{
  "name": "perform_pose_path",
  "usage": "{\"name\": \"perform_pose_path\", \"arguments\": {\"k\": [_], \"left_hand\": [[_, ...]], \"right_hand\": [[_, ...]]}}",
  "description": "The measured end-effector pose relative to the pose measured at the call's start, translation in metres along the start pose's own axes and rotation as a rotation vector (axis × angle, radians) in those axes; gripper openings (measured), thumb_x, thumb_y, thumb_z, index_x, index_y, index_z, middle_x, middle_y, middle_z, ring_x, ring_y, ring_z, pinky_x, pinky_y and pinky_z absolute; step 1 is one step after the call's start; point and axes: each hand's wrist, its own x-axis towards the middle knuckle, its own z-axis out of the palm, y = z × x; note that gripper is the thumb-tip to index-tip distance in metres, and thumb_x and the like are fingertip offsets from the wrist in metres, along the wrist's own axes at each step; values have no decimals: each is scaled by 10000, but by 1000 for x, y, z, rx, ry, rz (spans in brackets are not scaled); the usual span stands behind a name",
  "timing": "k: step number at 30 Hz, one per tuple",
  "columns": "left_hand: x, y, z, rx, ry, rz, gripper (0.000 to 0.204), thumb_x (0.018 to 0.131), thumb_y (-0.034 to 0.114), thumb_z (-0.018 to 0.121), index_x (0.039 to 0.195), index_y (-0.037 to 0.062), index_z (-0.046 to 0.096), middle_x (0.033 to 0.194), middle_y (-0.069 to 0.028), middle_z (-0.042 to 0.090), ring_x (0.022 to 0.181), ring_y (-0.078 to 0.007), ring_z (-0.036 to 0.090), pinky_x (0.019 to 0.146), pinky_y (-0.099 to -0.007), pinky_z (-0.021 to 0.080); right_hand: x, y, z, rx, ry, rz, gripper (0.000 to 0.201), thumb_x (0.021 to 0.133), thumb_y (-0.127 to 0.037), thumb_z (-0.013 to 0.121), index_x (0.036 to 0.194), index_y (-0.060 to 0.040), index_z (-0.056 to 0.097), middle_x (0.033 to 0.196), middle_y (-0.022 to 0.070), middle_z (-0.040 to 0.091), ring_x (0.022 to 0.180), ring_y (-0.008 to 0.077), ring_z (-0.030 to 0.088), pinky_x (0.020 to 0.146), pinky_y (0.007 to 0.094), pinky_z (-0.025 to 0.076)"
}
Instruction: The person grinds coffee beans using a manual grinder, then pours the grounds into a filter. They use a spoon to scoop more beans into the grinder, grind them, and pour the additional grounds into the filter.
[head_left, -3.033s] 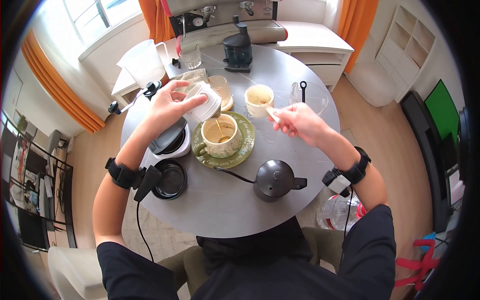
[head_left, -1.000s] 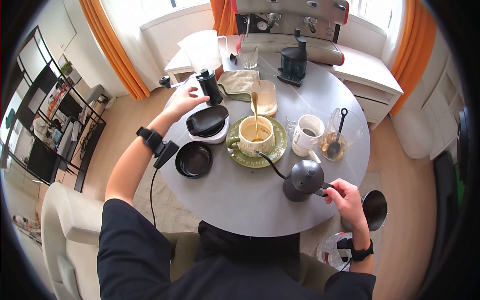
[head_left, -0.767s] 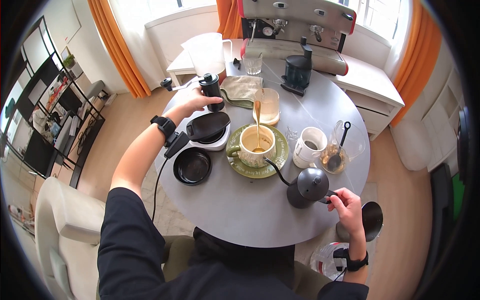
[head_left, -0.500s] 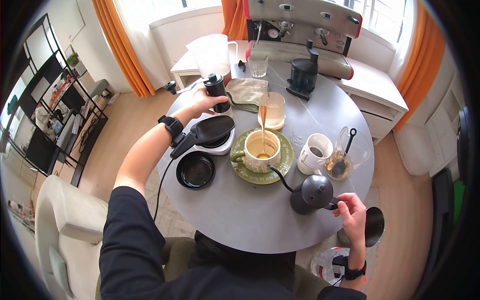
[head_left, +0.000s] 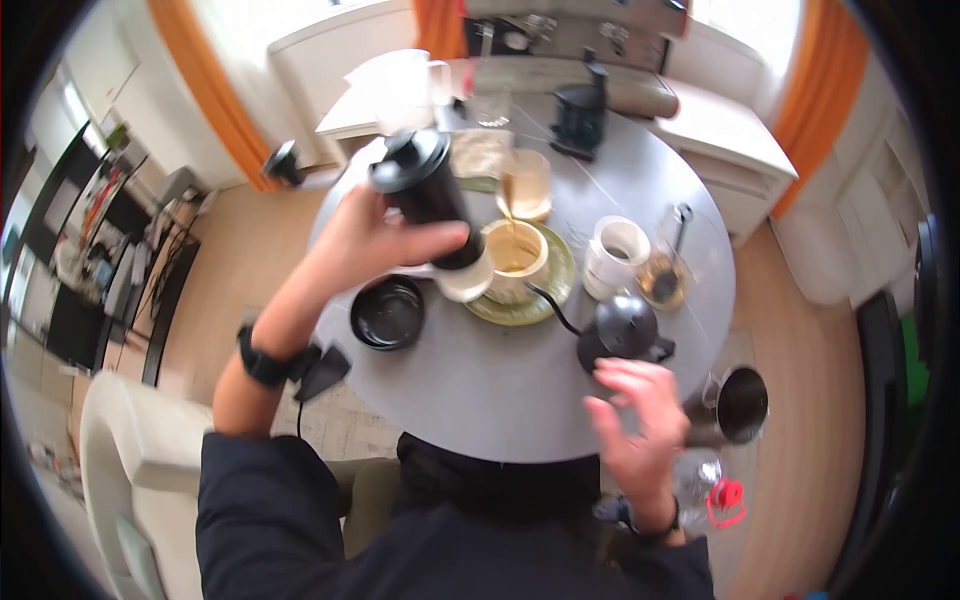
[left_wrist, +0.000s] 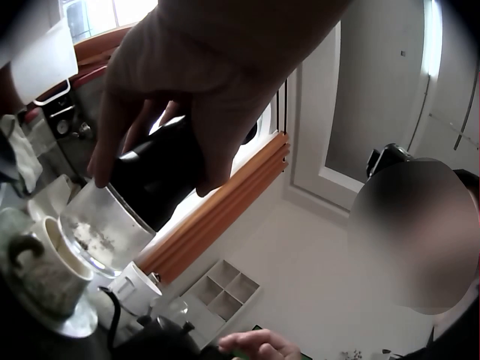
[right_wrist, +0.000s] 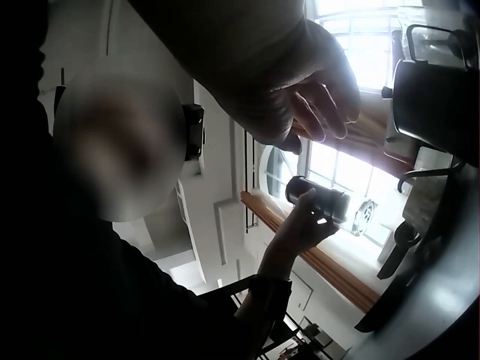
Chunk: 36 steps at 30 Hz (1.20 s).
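My left hand grips a black manual coffee grinder, raised off the table. Its crank sticks out to the left, and its translucent lower cup has some residue on its wall in the left wrist view. The grinder partly covers a cream mug on a green saucer, with a gold spoon standing in the mug. My right hand hovers with loosely spread fingers just in front of the black gooseneck kettle, holding nothing.
A black dish sits at the left. Right of the mug stand a white cup and a glass vessel with a black spoon. Behind are a ribbed glass, a cloth and a dark appliance.
My left hand has lifted the grinder off the table, bringing it up and closer. My right hand has let go of the kettle's handle and moved left, toward me.
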Motion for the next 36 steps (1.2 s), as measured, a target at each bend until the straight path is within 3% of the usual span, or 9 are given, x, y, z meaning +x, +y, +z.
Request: {"name": "perform_pose_path", "arguments": {"k": [5,15,17,24,25,29,30,33,36], "left_hand": [[-77,9,77,-101,-54,-47,317,724,54,790,1003,-38,671,907,-88,714,806,-106,662,722,-269,550],[-89,-4,137,92,-45,3,277,697,124,806,910,-12,692,798,-70,708,712,-116,672,650,-270,546],[-88,-10,138,119,-46,-4,288,704,62,799,946,-41,682,850,-78,712,756,-115,673,673,-274,562],[-103,11,129,439,-42,-176,352,707,192,825,956,-10,681,855,-109,703,784,-198,696,689,-278,554],[-112,14,122,531,27,28,271,702,133,814,906,6,689,812,-116,694,751,-200,692,652,-269,538],[-117,59,99,323,141,211,171,666,31,792,790,11,676,716,-90,669,672,-174,660,602,-256,494],[-109,59,95,400,156,289,207,678,40,787,854,9,683,783,-95,674,724,-187,660,649,-268,505],[-87,48,105,505,199,212,347,700,63,785,1030,39,682,1001,-98,652,854,-207,643,721,-297,509],[-77,38,115,409,110,220,348,719,108,787,1040,31,678,996,-95,639,818,-205,671,703,-309,534]], "right_hand": [[-12,-5,54,94,-107,-21,622,754,-228,753,1290,-47,495,1203,120,588,1074,299,563,909,377,484],[-33,11,68,40,8,150,662,664,-205,777,1254,-70,510,1074,106,629,937,285,631,750,384,537],[-31,17,67,52,58,124,646,665,-191,773,1247,-75,516,1043,106,635,922,283,635,744,385,537],[-24,30,72,32,26,106,635,656,-222,810,1211,-86,532,975,80,653,884,263,649,722,372,539],[-23,30,72,27,28,98,642,654,-234,819,1209,-87,532,976,79,653,886,261,649,722,373,539],[-21,32,69,25,-35,151,663,651,-246,831,1219,-89,528,993,74,653,898,260,648,734,373,536],[-22,33,70,40,-44,153,663,653,-248,829,1221,-89,527,996,73,653,902,258,647,737,372,535],[-24,37,72,88,-54,160,663,663,-253,824,1230,-91,523,1009,72,653,916,255,645,747,367,533],[-24,40,68,119,-56,164,663,667,-248,821,1237,-94,519,1027,77,651,927,261,637,762,372,534]]}}
